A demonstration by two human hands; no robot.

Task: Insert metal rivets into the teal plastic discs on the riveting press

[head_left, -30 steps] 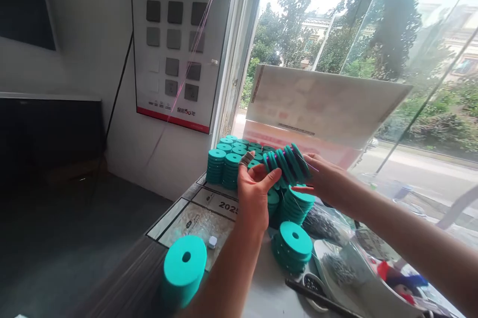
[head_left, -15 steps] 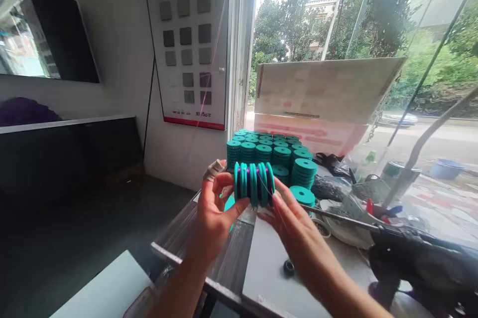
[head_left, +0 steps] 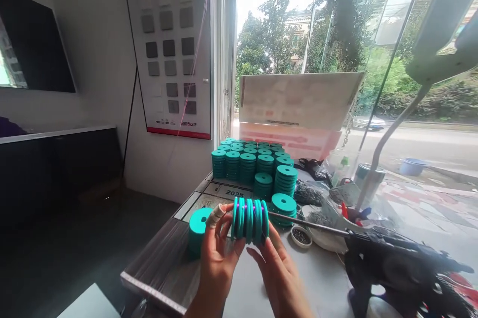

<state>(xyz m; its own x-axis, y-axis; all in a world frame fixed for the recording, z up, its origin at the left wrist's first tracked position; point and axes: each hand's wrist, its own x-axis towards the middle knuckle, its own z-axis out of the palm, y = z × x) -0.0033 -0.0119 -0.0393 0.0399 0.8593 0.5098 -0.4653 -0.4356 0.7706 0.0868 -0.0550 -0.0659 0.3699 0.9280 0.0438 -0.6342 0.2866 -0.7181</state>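
Observation:
Teal foam spools (head_left: 249, 221) with purple thread in their grooves form one short row between my hands, held sideways. My left hand (head_left: 220, 253), with a wrapping around one fingertip, grips the left end. On the right end, the fingers and thumb of my right hand (head_left: 278, 258) are closed. A thin metal rod (head_left: 309, 223) runs from a black winding machine (head_left: 396, 258) up to the right side of the spools; whether it enters them I cannot tell. Just left of my left hand stands a teal stack (head_left: 196, 231).
Many upright stacks of teal spools (head_left: 248, 161) fill the table's back, beside a shorter stack (head_left: 284, 206). A small dish of dark bits (head_left: 300, 237) sits under the rod. Plastic bags (head_left: 313, 193) and a lamp arm (head_left: 388, 133) are on the right, by the window.
The view has shifted right, and the held spools sit lower in it. They are now beside the rod's left end, with my right hand lower and under the rod.

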